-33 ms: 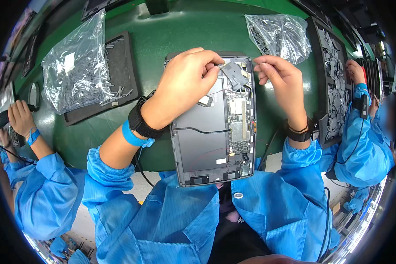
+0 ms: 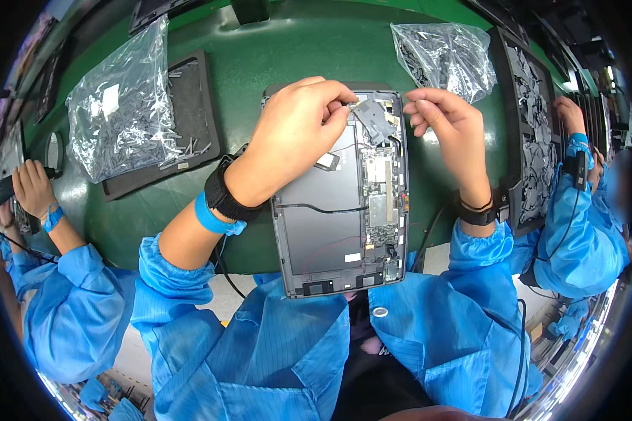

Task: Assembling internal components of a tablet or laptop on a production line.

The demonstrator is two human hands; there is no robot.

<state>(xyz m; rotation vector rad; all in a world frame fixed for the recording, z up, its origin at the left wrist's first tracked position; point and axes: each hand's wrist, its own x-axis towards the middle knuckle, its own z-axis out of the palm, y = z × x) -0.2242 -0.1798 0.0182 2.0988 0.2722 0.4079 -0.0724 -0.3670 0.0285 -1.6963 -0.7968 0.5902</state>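
Observation:
An opened flat grey device (image 2: 330, 231) lies on the green table (image 2: 295, 49), its circuit board and a black wire exposed. My left hand (image 2: 295, 137) rests over its upper left part. Its thumb and forefinger pinch a small grey flat part (image 2: 373, 119) that stands tilted above the device's top edge. My right hand (image 2: 449, 133) hovers at the device's upper right corner, just right of that part. Its fingertips are drawn together, and I see nothing between them. Both wrists wear black straps.
A clear plastic bag of small parts (image 2: 119, 119) lies on a black tray (image 2: 196, 91) at the left. Another bag (image 2: 446, 56) and a tray of parts (image 2: 534, 140) are at the right. Co-workers' hands work at the far left (image 2: 31, 186) and far right (image 2: 572, 116).

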